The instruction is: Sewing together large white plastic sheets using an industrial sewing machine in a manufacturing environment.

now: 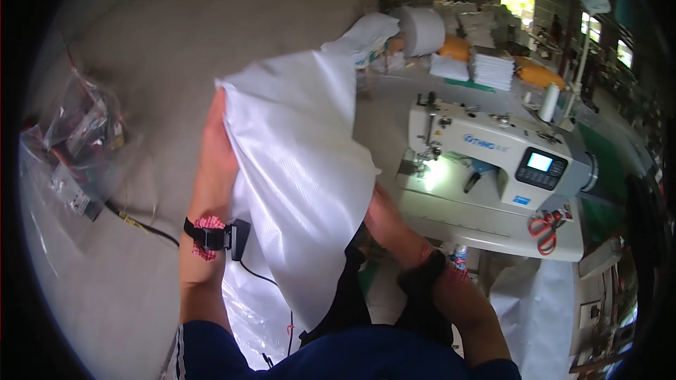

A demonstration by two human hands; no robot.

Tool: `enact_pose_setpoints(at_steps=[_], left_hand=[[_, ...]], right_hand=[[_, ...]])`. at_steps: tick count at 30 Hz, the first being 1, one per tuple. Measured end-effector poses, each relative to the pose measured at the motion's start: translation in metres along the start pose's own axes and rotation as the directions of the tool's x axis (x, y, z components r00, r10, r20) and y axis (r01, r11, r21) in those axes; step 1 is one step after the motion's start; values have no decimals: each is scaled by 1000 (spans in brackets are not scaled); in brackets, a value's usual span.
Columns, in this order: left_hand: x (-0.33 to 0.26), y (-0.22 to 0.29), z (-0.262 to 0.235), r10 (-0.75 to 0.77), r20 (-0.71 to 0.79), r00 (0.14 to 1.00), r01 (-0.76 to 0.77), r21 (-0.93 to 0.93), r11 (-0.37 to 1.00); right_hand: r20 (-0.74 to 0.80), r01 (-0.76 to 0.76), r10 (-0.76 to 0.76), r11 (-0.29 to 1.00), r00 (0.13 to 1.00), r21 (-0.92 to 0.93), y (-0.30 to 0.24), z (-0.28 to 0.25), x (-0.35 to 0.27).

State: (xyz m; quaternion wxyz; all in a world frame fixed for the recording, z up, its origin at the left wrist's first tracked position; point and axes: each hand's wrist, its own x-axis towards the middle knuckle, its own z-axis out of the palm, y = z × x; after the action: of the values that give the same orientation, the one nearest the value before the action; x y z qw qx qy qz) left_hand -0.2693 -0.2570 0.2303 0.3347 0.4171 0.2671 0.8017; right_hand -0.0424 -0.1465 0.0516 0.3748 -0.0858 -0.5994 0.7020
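Note:
A large sheet of shiny white woven plastic fabric (pixel 303 155) hangs in front of me, spread between my two hands. On its left edge, near the upper corner, my left hand (pixel 221 137) grips it; the fingertips are hidden behind the cloth. My right hand (pixel 380 210) holds the right edge lower down, its fingers also mostly covered by the fabric. The sheet drapes down over my lap. To the right of it stands a white sewing machine (pixel 486 134) with its lamp lit over the needle area, apart from both hands.
Red-handled scissors (pixel 543 233) lie at the machine table's right front corner. A white thread cone (pixel 550 103) stands behind the machine. Farther back are a large white roll (pixel 422 32) and stacked white sheets (pixel 491 72). A clear plastic bag (pixel 84 127) lies left on the floor beside a black cable (pixel 153 231).

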Motion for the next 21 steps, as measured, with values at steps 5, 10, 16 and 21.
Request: enact_pose_setpoints(at_steps=[5,10,16,21], left_hand=[[1,-54,-105,177,-181,967,114,936,333],[-20,-106,-176,35,-569,822,534,748,-394],[-75,-150,-30,330,404,853,-252,873,-417],[-102,-196,53,-76,541,837,-525,756,-391]], right_hand=[[-497,-96,128,991,858,89,-28,-53,-30],[-596,-159,280,955,753,249,9,-100,-97],[-541,-226,341,936,769,269,29,-107,-138],[-447,-361,183,863,875,-353,14,-115,-127]])
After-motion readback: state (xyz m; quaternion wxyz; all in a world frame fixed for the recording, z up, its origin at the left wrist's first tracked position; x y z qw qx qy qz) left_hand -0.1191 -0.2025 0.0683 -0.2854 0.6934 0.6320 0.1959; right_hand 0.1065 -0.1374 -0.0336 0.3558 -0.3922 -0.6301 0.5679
